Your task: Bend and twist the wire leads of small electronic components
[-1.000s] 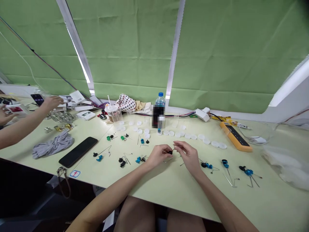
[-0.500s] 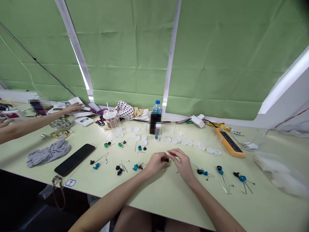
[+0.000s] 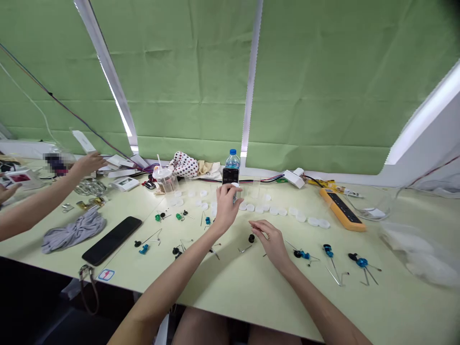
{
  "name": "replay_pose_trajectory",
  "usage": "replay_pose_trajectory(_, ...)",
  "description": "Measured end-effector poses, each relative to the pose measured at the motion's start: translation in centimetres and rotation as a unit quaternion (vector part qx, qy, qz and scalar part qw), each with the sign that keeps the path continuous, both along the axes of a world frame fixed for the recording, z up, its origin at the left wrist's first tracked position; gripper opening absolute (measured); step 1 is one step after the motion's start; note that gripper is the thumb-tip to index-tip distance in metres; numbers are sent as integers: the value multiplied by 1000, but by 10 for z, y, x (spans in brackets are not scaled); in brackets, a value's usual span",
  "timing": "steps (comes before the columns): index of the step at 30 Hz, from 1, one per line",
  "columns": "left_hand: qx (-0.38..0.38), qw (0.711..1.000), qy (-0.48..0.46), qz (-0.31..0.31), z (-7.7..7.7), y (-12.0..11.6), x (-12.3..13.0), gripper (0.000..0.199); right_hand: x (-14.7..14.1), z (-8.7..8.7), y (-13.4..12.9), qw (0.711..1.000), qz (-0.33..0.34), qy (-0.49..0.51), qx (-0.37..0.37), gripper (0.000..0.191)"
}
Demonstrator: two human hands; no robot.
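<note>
My left hand [image 3: 227, 203] reaches to the small clear container with a white lid [image 3: 235, 186] in front of the bottle, its fingers curled around the container's top. My right hand [image 3: 268, 235] is pinched over the table, with a small black part [image 3: 251, 238] hanging just below its fingertips; what joins them is too small to make out. A bent metal pin [image 3: 245, 249] lies beneath. Blue and black parts with metal pins lie to the right [image 3: 304, 255] and left [image 3: 144, 249]. Green parts [image 3: 158, 217] sit farther left.
A row of white round lids [image 3: 273, 211] crosses the table. Behind stand a bottle [image 3: 233, 158], a phone [image 3: 230, 175] and a cup [image 3: 165, 180]. An orange power strip [image 3: 342, 210] lies right. A dark phone [image 3: 112, 240] and grey cloth [image 3: 74, 231] lie left, near another person's hand [image 3: 88, 164].
My left hand has let go of the black part and moved forward to the small container. My right hand has hardly moved. The other person's hand has shifted left, and a white box there is raised.
</note>
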State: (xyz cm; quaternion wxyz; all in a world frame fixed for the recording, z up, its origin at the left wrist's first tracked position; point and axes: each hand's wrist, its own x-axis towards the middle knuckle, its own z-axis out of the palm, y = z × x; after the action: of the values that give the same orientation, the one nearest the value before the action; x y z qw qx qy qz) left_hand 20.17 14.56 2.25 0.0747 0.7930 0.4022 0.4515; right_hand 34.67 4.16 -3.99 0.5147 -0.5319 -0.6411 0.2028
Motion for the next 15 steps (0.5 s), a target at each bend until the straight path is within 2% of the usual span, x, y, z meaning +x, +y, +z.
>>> replay_pose_trajectory(3, 80, 990, 105, 54, 14, 25, 21, 30, 1, -3, 0, 1000, -9, 1, -7, 33)
replay_pose_trajectory(7, 103, 972, 199, 69, 9, 52, 43, 26, 2, -5, 1, 1000, -20, 16, -8, 30)
replay_pose_trajectory(11, 82, 971, 212, 70, -3, 65, 52, 22, 3, -4, 2, 1000, -19, 12, -12, 25)
replay_pose_trajectory(15, 75, 983, 164, 34, 2, 59, 46, 25, 5, -1, 2, 1000, -22, 4, -6, 25)
